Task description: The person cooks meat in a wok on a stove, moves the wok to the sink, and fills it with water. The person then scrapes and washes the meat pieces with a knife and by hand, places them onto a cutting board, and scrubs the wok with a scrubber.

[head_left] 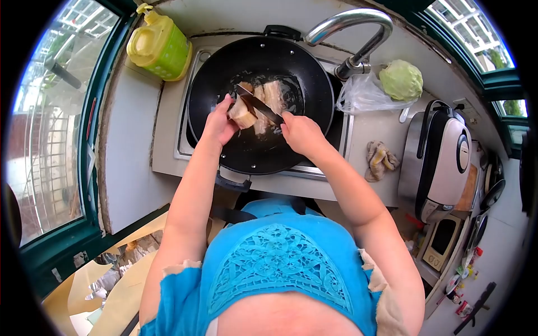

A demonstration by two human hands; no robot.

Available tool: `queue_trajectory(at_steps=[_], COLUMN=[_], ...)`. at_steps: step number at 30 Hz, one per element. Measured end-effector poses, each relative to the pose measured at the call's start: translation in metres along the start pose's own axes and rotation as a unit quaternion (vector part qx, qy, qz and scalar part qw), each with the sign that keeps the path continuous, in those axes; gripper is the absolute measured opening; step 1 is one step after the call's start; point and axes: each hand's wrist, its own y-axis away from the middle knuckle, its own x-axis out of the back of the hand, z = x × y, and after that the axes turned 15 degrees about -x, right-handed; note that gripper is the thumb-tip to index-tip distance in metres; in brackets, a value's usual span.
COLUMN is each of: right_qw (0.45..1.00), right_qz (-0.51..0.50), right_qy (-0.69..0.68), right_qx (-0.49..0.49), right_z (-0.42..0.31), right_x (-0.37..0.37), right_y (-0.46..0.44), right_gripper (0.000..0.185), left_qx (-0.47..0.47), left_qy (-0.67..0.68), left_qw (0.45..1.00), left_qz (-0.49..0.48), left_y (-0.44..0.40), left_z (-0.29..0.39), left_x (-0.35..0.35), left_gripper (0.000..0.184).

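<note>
A black wok [224,73] with two side handles sits over the sink, with some water in its bottom. My left hand [220,122] grips a thick piece of pork belly [242,113] above the water. In my right hand [302,133] is a knife [260,105], its dark blade lying across the meat and pointing up and left. More pork belly strips [273,96] lie in the water just behind the blade. The knife's handle is mostly hidden inside my right fist.
A chrome faucet [358,61] arches over the wok's back right. Beyond it are a cabbage [400,80], a plastic bag [364,94], a crumpled rag [381,160] and a rice cooker [437,162]. A yellow-green detergent jug [162,47] stands at the back left.
</note>
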Motion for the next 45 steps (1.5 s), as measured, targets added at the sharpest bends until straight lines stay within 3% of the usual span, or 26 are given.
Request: queue_trajectory(at_steps=[5,10,13,14,17,20,24,27,29,30,31,34,37,38,42,43,45], right_qw=[1.0,0.994,0.988,0.988,0.99,0.998,0.993,0.992,0.994,0.993,0.992,0.987,0.993,0.996,0.992,0.99,0.993], right_qz=[-0.021,-0.069,-0.102,-0.107,-0.103,-0.008,-0.025,-0.025,0.018,0.022,0.004,-0.034,-0.022,-0.003,-0.034,-0.038,-0.06], right_qy=[0.002,-0.085,-0.114,-0.113,-0.095,-0.038,0.003,0.004,-0.003,-0.012,-0.001,-0.007,-0.022,-0.019,0.0,0.008,-0.004], right_qx=[0.012,0.0,0.0,0.012,-0.011,0.043,0.119,0.122,0.112,0.117,0.125,0.156,0.11,0.084,0.12,0.133,0.103], right_z=[0.004,-0.003,0.001,0.004,0.007,0.008,-0.014,-0.015,-0.01,-0.008,-0.014,-0.022,-0.017,-0.014,-0.023,-0.022,-0.02], right_x=[-0.001,0.022,0.028,0.029,0.032,0.03,0.036,0.036,0.033,0.031,0.033,0.032,0.034,0.033,0.034,0.032,0.037], right_y=[0.004,0.002,-0.009,-0.014,-0.034,-0.054,-0.029,-0.029,-0.047,-0.05,-0.047,-0.021,-0.034,-0.044,-0.024,-0.016,-0.014], right_gripper=[0.015,0.021,0.025,0.026,0.028,0.027,0.027,0.026,0.026,0.025,0.024,0.023,0.023,0.024,0.023,0.023,0.024], left_qx=[0.047,0.088,0.118,0.108,0.076,0.045,0.063,0.075,0.027,0.025,0.021,0.041,0.066,0.033,0.068,0.049,0.029], left_qy=[0.046,0.122,0.095,0.087,0.089,0.082,0.128,0.132,0.105,0.099,0.093,0.161,0.111,0.113,0.093,0.163,0.119], left_qw=[0.997,0.988,0.988,0.989,0.992,0.992,0.99,0.988,0.986,0.99,0.993,0.976,0.989,0.987,0.991,0.976,0.985], left_qz=[0.032,0.045,0.025,0.056,-0.045,-0.081,-0.011,-0.014,-0.128,-0.102,-0.075,-0.143,-0.072,-0.113,-0.07,-0.138,-0.12], left_y=[-0.013,-0.008,-0.005,-0.002,0.003,0.011,-0.006,0.004,0.005,0.003,0.001,0.0,-0.002,0.002,0.001,-0.002,-0.001], left_z=[-0.031,-0.032,-0.027,-0.027,-0.019,-0.011,-0.019,-0.012,-0.015,-0.019,-0.02,-0.016,-0.024,-0.023,-0.016,-0.017,-0.022], left_x=[0.021,0.019,0.021,0.016,0.007,-0.003,0.014,0.011,0.004,0.003,0.003,0.005,0.009,0.002,-0.006,-0.006,-0.007], left_gripper=[0.028,0.028,0.028,0.025,0.023,0.023,0.026,0.026,0.027,0.028,0.029,0.032,0.032,0.033,0.038,0.039,0.038])
